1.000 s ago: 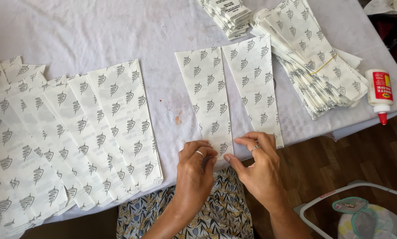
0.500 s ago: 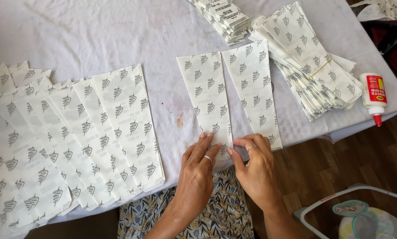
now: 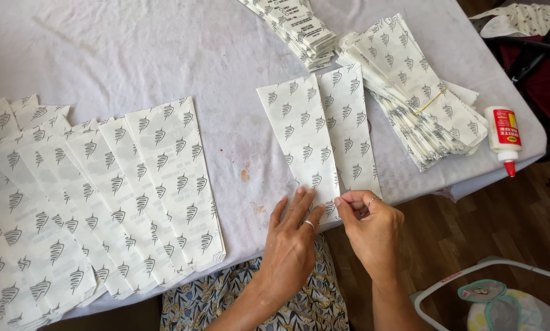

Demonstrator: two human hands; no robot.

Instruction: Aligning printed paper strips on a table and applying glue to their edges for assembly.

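A white paper bag (image 3: 299,138) printed with grey leaf-like marks lies flat near the table's front edge, over a second bag (image 3: 355,135) of the same kind. My left hand (image 3: 293,242) lies flat with spread fingers on the near end of the top bag. My right hand (image 3: 373,230) pinches that bag's near right corner between thumb and fingers. Both hands wear rings.
A row of overlapping printed bags (image 3: 103,196) covers the table's left side. Stacks of bags (image 3: 410,92) lie at the back right and another stack (image 3: 299,27) at the back centre. A white glue bottle (image 3: 504,138) with a red tip lies at the right edge of the table (image 3: 164,55), covered in white cloth.
The view has shifted slightly. My right hand has moved from flat on the bag to pinching its near corner; my left hand stays pressed on the bag's end.
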